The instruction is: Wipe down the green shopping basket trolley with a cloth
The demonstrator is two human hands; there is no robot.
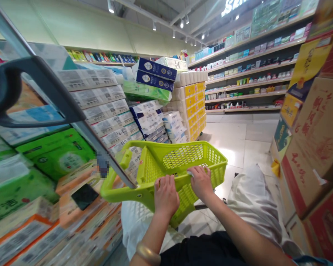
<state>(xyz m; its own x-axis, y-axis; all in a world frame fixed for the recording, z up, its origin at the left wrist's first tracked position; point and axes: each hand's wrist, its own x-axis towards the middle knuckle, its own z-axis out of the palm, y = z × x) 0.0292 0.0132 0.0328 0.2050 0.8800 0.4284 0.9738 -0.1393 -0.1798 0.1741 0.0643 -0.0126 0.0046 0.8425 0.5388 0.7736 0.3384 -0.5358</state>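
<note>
A lime-green shopping cart (152,192) with perforated basket walls stands right in front of me. My left hand (166,195) is closed over its near rim, fingers curled over the edge, a gold bangle (148,253) on the wrist. Further right along the same rim, my right hand (201,181) is closed too, with a small white bit showing by its fingers. A metal pole (105,151) with a dark grey loop handle (55,96) slants down to the cart's left end. The basket's floor is mostly hidden from this angle.
Stacked tissue packs (100,96) and a black phone (84,196) on orange packs line the left. Yellow-sided packs (194,107) stand ahead. Cartons (319,129) rise on the right. Stocked shelves (246,79) run along the back, beyond tiled floor (233,136).
</note>
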